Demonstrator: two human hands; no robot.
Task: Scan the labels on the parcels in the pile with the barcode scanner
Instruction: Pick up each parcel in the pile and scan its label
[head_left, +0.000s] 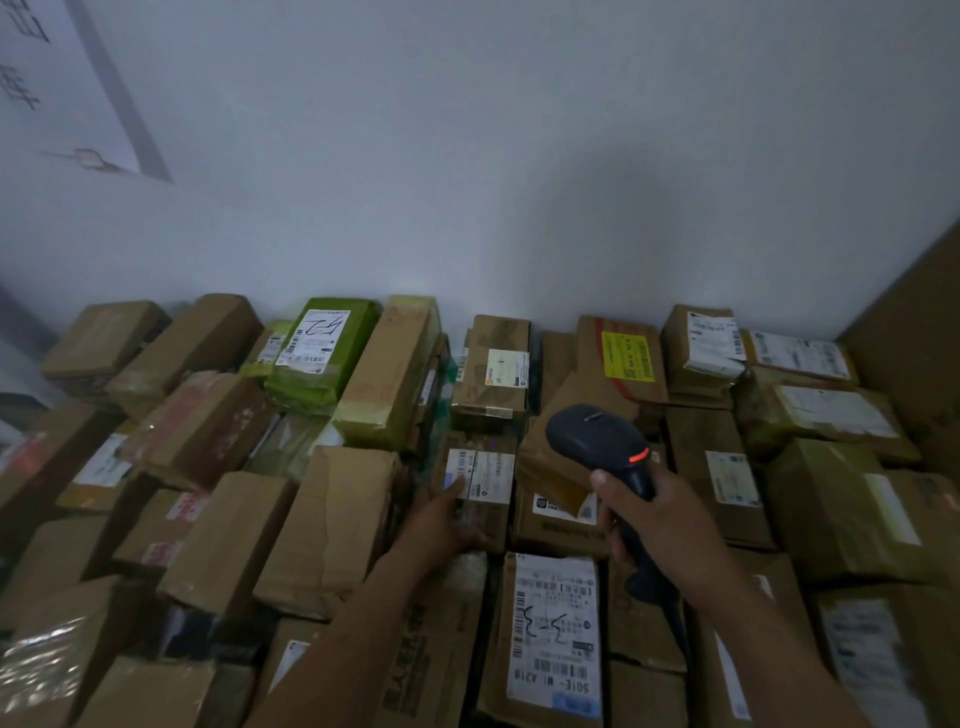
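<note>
**Lining up the next read**

A right hand (660, 525), fingers clamped on the barcode scanner (597, 441), holds it just right of the white label (491, 475) on a parcel (485, 525) in the pile (332, 525). The left hand (447, 519) touches that label, though blur hides whether its fingers grip. The read would likely go best with the label held flat and the scanner tipped left onto it. Dim light smears the barcodes.

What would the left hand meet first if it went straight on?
Probably the white label on the small brown parcel: the left hand points at it, fingertips at or near its left edge; depth is unclear.
</note>
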